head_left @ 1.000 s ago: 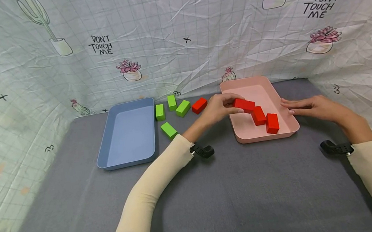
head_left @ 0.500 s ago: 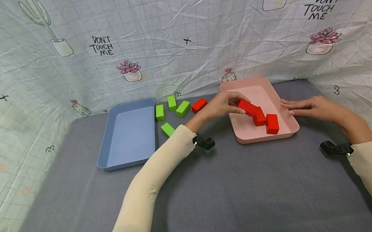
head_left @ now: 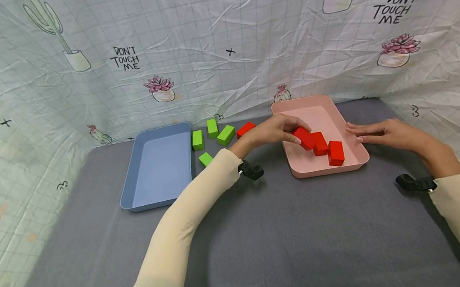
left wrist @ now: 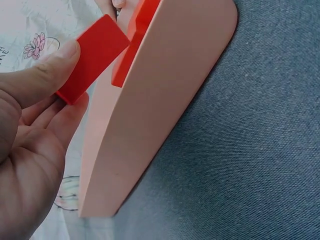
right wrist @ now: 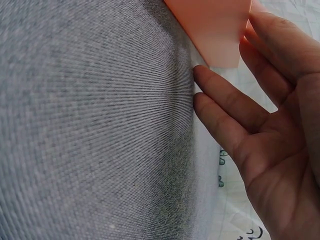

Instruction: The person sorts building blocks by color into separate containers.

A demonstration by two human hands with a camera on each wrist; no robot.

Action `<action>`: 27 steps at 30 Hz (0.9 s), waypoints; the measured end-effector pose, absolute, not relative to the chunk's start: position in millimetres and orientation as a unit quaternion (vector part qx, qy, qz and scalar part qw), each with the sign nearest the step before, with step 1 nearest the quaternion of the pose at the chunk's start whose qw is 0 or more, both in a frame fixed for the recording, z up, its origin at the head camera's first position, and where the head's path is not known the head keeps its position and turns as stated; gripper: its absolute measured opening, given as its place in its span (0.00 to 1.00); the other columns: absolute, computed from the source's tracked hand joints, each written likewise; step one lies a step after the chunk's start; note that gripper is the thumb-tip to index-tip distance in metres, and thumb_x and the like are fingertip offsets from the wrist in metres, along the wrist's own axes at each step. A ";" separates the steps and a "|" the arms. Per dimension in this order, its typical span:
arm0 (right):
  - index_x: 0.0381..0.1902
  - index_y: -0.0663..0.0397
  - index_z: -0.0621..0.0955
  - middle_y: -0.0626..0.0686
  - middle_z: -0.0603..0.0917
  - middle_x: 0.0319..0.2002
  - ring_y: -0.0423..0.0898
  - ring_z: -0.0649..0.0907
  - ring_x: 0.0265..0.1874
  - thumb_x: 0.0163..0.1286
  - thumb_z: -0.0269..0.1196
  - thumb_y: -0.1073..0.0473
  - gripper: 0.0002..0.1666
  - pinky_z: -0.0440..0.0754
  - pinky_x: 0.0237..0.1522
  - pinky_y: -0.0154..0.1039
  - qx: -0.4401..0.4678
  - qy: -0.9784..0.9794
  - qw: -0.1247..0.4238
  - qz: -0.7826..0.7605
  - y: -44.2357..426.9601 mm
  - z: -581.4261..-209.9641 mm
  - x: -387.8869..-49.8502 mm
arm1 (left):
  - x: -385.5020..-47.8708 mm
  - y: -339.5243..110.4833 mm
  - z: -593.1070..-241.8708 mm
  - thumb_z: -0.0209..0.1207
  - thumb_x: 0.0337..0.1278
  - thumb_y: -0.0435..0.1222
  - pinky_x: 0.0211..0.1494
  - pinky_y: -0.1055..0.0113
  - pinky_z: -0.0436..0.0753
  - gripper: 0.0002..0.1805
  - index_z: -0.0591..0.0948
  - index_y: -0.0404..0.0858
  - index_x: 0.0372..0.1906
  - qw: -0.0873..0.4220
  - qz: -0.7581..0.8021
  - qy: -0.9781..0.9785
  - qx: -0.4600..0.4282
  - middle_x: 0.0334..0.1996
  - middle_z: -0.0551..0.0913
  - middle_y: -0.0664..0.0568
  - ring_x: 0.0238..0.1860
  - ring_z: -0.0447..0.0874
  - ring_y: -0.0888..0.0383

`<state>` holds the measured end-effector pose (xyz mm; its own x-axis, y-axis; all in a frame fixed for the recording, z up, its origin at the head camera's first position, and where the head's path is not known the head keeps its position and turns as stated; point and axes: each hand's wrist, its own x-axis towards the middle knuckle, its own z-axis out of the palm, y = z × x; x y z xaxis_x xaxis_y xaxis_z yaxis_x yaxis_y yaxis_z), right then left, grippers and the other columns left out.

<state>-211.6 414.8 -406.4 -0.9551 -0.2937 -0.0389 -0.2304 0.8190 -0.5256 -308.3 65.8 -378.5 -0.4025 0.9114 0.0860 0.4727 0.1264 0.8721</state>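
Probably placing into pink tray (head_left: 317,113): right hand (head_left: 391,133) straight-fingered against it, left hand (head_left: 274,130) pinching red block (head_left: 303,139) over it; release due.

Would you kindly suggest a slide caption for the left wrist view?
A left hand holds a red block over a pink tray, with other red blocks inside.

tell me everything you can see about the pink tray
The pink tray is shallow and roughly rectangular, with rounded corners and smooth walls that look like plastic. It lies flat, open side up, on the gray cloth, close to the patterned backdrop. Two red blocks sit inside it; the left hand holds a third red block over its left part. The right hand appears to touch its right side.
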 end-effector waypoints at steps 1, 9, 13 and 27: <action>0.69 0.38 0.78 0.50 0.73 0.70 0.27 0.69 0.64 0.71 0.68 0.47 0.30 0.62 0.47 0.14 -0.138 0.952 0.060 -0.268 414.9 -406.4 -211.4 | -308.6 66.2 -378.3 0.67 0.59 0.24 0.59 0.69 0.79 0.20 0.82 0.30 0.58 0.251 0.446 0.708 0.486 0.54 0.84 0.46 0.50 0.82 0.59; 0.70 0.42 0.77 0.53 0.71 0.71 0.62 0.69 0.71 0.71 0.68 0.47 0.32 0.70 0.61 0.36 -0.125 0.950 0.080 -0.274 413.9 -404.6 -210.9 | -313.2 72.1 -369.4 0.71 0.54 0.25 0.61 0.73 0.77 0.21 0.85 0.30 0.55 0.232 0.389 0.731 0.511 0.51 0.87 0.46 0.50 0.82 0.59; 0.70 0.44 0.76 0.54 0.70 0.72 0.64 0.67 0.72 0.70 0.68 0.47 0.32 0.67 0.64 0.64 -0.121 0.947 0.086 -0.285 412.7 -402.8 -210.9 | -315.7 75.3 -361.9 0.72 0.52 0.25 0.59 0.73 0.78 0.21 0.86 0.31 0.55 0.221 0.360 0.743 0.519 0.50 0.88 0.47 0.48 0.82 0.59; 0.70 0.40 0.77 0.50 0.71 0.71 0.60 0.69 0.72 0.71 0.68 0.46 0.31 0.64 0.49 0.20 -0.119 0.951 0.083 -0.273 413.1 -402.0 -211.4 | -320.4 83.8 -346.3 0.72 0.48 0.19 0.58 0.71 0.81 0.24 0.84 0.26 0.55 0.271 0.334 0.726 0.538 0.50 0.87 0.40 0.49 0.86 0.56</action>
<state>-211.4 413.1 -402.0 -0.9581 -0.2710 -0.0922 -0.1807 0.8222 -0.5397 -320.4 83.8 -346.3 -0.2755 0.9607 -0.0338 0.5996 0.1992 0.7751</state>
